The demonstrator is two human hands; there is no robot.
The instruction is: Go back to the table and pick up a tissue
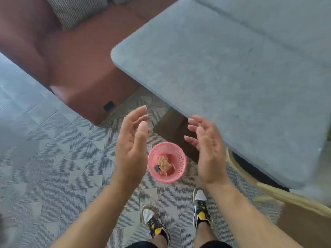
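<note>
Hands over bin, head view, centre of frame. Left hand and right hand are held apart w/ palms facing each other, fingers straight to relaxed, neither holding anything. Pink mesh basket stands upright on the patterned rug, lower centre of frame, seen in the gap btwn the two hands and below them; its mouth faces up toward the camera, so its long axis runs vertical, roughly along the line of sight. Inside: crumpled orange-tan scraps and a small dark piece. Key relation: basket lies straight down from the gap, slightly nearer in frame to the left hand, whose wrist edge overlaps its rim; the right hand sits a little clear of the rim on the other side. Actual height of hands above basket can't be told. Shoes show at bottom centre, just behind the basket. Grey cushioned seat fills upper right; reddish-brown sofa block upper left, w/ striped pillow at top.
</note>
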